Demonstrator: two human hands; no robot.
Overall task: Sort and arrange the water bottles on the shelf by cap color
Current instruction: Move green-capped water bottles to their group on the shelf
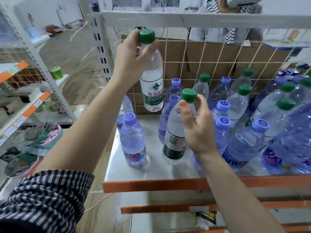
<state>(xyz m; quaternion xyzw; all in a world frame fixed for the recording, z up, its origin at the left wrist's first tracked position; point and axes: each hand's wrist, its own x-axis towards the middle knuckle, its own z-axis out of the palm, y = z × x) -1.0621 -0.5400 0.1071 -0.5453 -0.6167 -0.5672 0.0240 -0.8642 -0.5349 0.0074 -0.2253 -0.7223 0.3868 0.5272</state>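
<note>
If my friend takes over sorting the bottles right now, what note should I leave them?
Left hand holds a green-capped bottle by the neck, lifted above the shelf.
Right hand grips a second green-capped bottle by the neck; standing or lifted, I cannot tell.
Done: a purple-capped bottle stands at the left front.
Left: on the right, green caps and purple caps are mixed; group them by colour.

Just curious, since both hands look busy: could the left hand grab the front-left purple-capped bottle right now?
Probably not yet: nothing blocks the purple-capped bottle, but the left hand has its grip on a green-capped bottle held up in the air.
</note>
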